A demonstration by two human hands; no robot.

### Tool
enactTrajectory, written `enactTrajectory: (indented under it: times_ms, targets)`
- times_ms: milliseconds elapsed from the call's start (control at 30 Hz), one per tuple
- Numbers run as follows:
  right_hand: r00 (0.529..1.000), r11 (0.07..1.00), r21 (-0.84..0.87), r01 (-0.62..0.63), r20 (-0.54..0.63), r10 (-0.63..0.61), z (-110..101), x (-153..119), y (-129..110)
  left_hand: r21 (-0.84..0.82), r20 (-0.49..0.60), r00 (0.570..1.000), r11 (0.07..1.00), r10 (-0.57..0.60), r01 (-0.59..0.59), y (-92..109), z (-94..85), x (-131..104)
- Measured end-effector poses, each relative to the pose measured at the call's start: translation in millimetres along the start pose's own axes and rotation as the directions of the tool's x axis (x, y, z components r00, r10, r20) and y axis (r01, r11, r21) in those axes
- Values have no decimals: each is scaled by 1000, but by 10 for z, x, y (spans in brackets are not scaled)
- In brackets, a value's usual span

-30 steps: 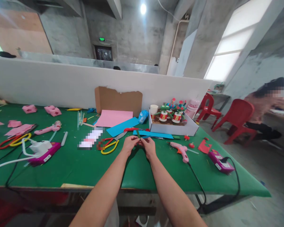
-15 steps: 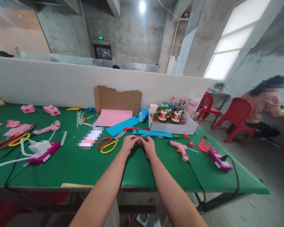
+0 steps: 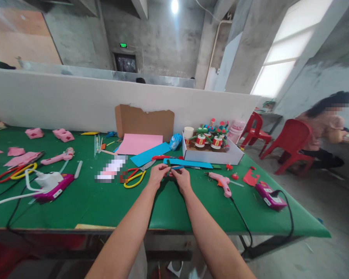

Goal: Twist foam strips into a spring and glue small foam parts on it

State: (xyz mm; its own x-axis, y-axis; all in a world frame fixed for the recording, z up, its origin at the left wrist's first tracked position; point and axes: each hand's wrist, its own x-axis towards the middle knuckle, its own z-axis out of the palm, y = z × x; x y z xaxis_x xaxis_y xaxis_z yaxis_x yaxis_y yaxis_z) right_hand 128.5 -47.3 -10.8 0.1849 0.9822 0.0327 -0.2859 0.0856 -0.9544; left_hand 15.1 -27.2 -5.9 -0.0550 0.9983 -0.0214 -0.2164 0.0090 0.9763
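Close together above the green tabletop, my two hands pinch narrow paper strips where they meet. My left hand is closed on a green paper strip that points away from me. Between the fingers of my right hand is a blue paper strip; the fingertips hide how the strips join. Scissors with a yellow handle lie just left of my left hand. Beyond the hands are a long blue paper strip, a blue sheet and a red-handled tool.
A pink glue gun lies to the right, its cord running off the edge near a purple power strip. A white box holds several paper-and-cup figures. Another power strip is at left. A person sits at far right.
The green strip's upright end looks slightly shorter and darker, tilted between my fingers. Both hands stay in nearly the same place. The seated person at right has shifted a little.
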Motion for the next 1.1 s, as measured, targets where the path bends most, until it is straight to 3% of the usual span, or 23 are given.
enactTrajectory:
  times_ms: [400,600,933,1100]
  targets:
    - [1000,1000,5,24,-5,-23,-4,-1,3,-42,26,1000,999,-6,7,-69,2,34]
    - [997,998,61,35,-65,-31,-9,21,16,-54,86,993,995,-82,87,-77,32,16]
    - [993,986,123,-110,-23,114,-10,26,12,-49,104,992,995,-76,82,-68,7,27]
    - [997,987,143,-74,0,75,0,11,-16,-55,116,991,996,-69,76,-71,25,19]
